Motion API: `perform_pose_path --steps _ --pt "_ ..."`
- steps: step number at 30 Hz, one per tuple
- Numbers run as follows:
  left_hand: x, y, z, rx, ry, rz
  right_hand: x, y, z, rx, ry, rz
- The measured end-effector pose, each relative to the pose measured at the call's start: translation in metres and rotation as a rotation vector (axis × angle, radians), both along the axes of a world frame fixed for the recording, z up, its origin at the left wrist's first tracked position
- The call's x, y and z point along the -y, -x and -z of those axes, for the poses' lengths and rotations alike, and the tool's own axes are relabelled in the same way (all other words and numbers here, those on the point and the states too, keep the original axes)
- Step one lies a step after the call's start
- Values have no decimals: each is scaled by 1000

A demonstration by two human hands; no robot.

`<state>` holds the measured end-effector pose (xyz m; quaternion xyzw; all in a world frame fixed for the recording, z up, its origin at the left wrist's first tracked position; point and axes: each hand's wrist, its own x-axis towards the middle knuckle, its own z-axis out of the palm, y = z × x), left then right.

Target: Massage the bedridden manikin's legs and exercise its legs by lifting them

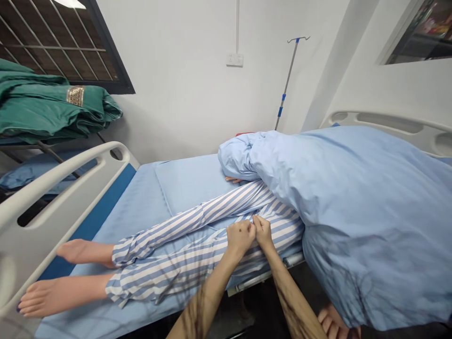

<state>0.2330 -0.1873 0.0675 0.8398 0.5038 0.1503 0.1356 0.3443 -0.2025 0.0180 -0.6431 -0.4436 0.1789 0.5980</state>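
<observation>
My left hand [241, 236] and my right hand [263, 231] are closed and meet at the fingertips over the upper thigh of blue-and-white striped trousers [197, 252]. Whatever is pinched between the fingers is hidden by the knuckles. A figure that looks like a manikin wears the trousers and lies along the bed, its bare feet [63, 293] at the left end. A light blue quilt [353, 183] covers the upper body. Fingertips [233, 180] of the figure poke out from under the quilt's far edge.
The bed has a pale footboard [67, 172], a headboard [388, 123] and a blue sheet [190, 176]. Behind it stand a drip pole [290, 70] and a wall socket [235, 60]. Green folded cloth [42, 108] lies at left. Toes or fingers [334, 322] show below the quilt.
</observation>
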Motion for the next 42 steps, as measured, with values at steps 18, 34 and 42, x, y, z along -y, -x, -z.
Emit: perform_pose_path --steps 18,34,42 --pt "-4 -17 33 -65 68 -39 1 -20 -34 -5 -55 -67" --pt "-4 -29 -5 72 12 90 -2 -38 -13 -13 25 -10" --pt "-3 -44 20 -5 118 60 -3 -38 -10 -62 15 47"
